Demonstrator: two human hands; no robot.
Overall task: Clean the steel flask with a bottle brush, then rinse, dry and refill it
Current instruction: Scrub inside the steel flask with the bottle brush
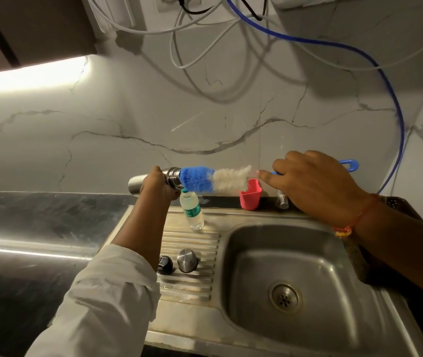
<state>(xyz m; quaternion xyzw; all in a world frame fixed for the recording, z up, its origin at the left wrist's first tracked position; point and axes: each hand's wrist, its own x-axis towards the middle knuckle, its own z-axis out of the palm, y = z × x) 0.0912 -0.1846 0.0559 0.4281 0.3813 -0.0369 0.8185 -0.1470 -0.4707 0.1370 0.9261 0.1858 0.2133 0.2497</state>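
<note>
My left hand [156,185] grips the steel flask [135,184], held sideways above the counter with its mouth [174,177] pointing right. The blue end of the bottle brush [214,179], whose bristles are blue and white, sits at the flask's mouth. My right hand [316,185] holds the brush's blue handle, whose loop [350,165] sticks out past the hand. On the ribbed drainboard [189,253] lie a black stopper [165,264] and a steel cap [187,260].
A small clear water bottle [192,212] stands on the drainboard below the flask. A red cup-like holder [250,195] sits by the wall behind the steel sink [287,276]. A blue hose [399,117] and white cables hang over the marble wall.
</note>
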